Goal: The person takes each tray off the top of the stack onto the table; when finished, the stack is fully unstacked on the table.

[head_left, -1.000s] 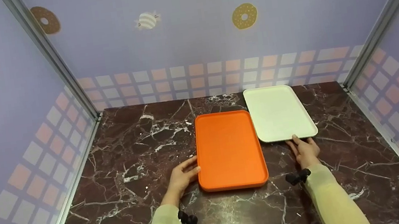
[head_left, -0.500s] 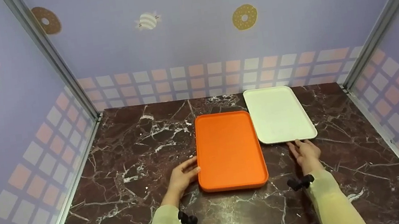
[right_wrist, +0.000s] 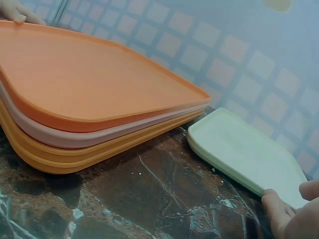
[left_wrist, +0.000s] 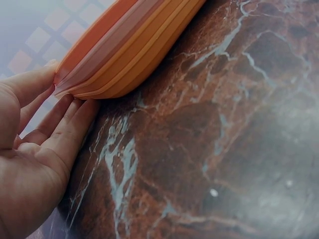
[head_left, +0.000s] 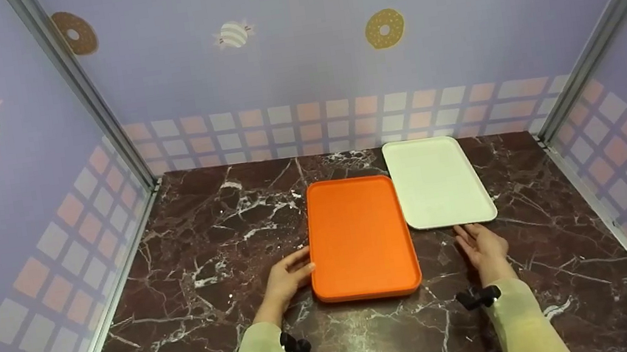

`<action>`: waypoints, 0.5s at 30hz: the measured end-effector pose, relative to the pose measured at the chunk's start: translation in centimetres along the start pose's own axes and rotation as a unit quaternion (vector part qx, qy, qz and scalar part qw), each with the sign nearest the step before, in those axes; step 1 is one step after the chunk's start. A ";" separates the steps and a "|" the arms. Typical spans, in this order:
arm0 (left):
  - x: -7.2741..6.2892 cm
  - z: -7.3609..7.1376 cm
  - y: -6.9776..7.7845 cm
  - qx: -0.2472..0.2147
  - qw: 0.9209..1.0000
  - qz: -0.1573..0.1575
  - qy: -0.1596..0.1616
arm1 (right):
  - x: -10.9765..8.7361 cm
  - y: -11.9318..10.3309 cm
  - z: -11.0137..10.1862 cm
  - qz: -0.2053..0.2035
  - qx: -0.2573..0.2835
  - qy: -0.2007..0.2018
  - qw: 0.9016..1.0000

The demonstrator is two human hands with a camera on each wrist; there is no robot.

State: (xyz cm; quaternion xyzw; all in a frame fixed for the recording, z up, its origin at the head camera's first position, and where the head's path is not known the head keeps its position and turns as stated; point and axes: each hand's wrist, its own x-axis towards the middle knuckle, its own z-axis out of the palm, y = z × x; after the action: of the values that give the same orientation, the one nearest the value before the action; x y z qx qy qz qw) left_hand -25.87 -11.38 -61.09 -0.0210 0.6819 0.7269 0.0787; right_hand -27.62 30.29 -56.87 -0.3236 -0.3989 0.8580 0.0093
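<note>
An orange tray (head_left: pixel 360 237) tops a stack of trays, with a pinkish tray (right_wrist: pixel 65 140) and yellow-orange trays (right_wrist: pixel 55 162) under it. My left hand (head_left: pixel 285 277) holds the stack's left side: in the left wrist view the thumb is at the upper rim and the fingers (left_wrist: pixel 70 119) reach beneath the lower edge. A white tray (head_left: pixel 440 182) lies to the right and farther back, its left side close beside the orange one. Just in front of its near edge is my right hand (head_left: pixel 486 247), fingers extended; in the right wrist view its fingertips are right at the rim.
The dark marbled table (head_left: pixel 222 225) carries both sets of trays. A patterned back wall (head_left: pixel 274 71) stands behind it, with side walls at left and right joined by metal posts (head_left: pixel 88 103). The white tray's far edge is near the back wall.
My right hand has drawn back slightly toward me, away from the white tray. That tray's near edge has come down a little. The left hand and the orange stack stay put.
</note>
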 end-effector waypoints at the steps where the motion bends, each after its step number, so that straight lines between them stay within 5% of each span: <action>1: 0.0 0.0 0.0 0.000 1.000 0.000 0.001 | -0.1 0.0 0.0 -0.001 -0.002 -0.005 1.000; 15: -0.2 0.1 0.3 -0.002 1.000 0.002 0.002 | -2.1 0.6 -0.9 0.020 -0.012 -0.072 0.997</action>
State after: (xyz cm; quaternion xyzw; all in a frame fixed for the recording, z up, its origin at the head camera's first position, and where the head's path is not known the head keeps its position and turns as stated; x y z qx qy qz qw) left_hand -25.68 -11.30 -60.72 -0.0211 0.6810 0.7281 0.0756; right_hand -25.34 29.88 -56.60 -0.2691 -0.4020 0.8742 -0.0409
